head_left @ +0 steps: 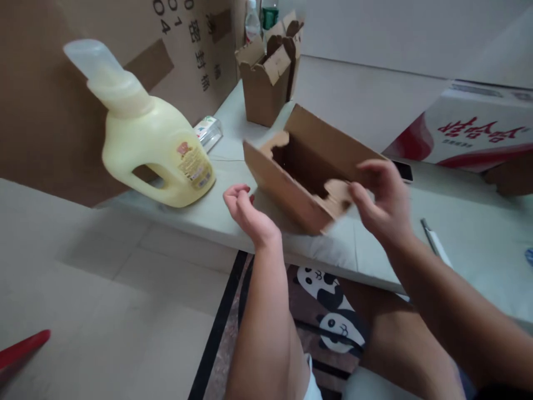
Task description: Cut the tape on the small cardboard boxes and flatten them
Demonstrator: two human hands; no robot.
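Observation:
An open brown cardboard box (287, 186) stands on the pale surface in front of me, with notched flaps at its two ends. My right hand (383, 200) is at its right end, thumb and fingers closing on the notched flap there. To the left of the box, apart from its long side, is my left hand (252, 214). Its fingers are curled in and I see nothing held in them. A large yellow jug (166, 150) with a clear cap stands farther left. Behind it lies a small clear container (210, 132), partly hidden.
Several folded cartons (266, 89) stand at the back, with bottles (252, 22) behind. A phone (403, 171) and a white-and-dark pen-like tool (435, 243) lie on the right. A big carton (54, 111) is at left, a white-and-red box (478, 125) at right, a panda mat (320, 289) below.

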